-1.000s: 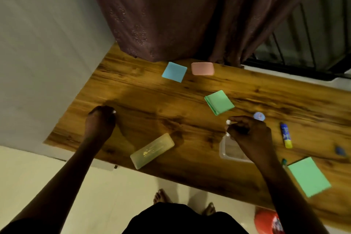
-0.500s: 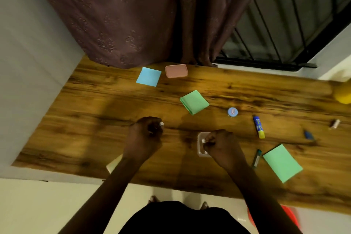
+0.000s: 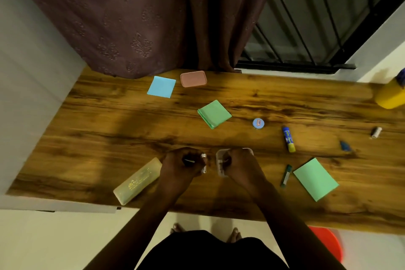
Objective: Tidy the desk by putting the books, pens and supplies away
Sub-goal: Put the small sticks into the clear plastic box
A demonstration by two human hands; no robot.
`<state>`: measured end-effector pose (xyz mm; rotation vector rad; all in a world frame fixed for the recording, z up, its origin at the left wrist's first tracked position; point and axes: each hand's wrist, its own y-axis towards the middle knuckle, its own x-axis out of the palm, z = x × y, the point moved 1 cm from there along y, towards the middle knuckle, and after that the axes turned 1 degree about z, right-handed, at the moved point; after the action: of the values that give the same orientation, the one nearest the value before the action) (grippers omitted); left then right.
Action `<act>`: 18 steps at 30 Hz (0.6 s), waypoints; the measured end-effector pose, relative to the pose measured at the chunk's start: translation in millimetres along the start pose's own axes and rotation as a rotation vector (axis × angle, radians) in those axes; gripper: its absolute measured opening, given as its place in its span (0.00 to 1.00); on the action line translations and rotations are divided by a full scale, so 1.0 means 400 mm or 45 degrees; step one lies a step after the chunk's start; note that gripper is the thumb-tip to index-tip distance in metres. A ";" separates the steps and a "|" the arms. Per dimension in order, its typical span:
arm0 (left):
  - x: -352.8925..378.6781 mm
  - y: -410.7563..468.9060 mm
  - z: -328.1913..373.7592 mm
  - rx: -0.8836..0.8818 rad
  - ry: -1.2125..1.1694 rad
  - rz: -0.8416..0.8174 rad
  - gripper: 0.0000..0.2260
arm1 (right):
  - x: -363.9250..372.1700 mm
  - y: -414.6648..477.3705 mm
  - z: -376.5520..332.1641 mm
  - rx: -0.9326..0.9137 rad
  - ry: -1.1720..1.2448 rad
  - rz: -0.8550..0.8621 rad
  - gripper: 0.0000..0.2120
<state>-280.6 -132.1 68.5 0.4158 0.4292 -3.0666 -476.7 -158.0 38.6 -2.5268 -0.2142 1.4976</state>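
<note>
My left hand [image 3: 183,165] is closed around several small whitish items, their ends poking out of the fist by the thumb. Just to its right, my right hand [image 3: 240,165] reaches into a small clear plastic box [image 3: 220,163] near the front of the wooden desk [image 3: 109,138]; what its fingers hold is hidden. A pale yellow pencil case [image 3: 137,181] lies to the left of my left hand. A green marker [image 3: 286,175], a green notepad [image 3: 315,179], a blue-and-yellow glue stick [image 3: 288,139] and a round blue tin [image 3: 258,123] lie to the right.
Farther back lie a green paper pad [image 3: 214,113], a blue pad [image 3: 161,86] and a pink case [image 3: 193,78]. At the right sit a small blue piece [image 3: 345,146], a grey spool [image 3: 376,132] and a yellow bottle [image 3: 391,94]. A curtain hangs behind; a red stool [image 3: 327,243] stands below.
My left hand came from the desk's left side to beside the clear box. My right hand moved down into the box. The view swung right.
</note>
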 end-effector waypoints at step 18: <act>0.075 0.029 0.043 0.055 -0.155 -0.055 0.03 | -0.101 -0.039 0.005 -0.057 0.245 0.054 0.07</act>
<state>-313.3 -147.2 73.5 0.2220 0.3727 -3.1256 -498.1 -151.8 75.5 -2.7060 -0.1675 1.2663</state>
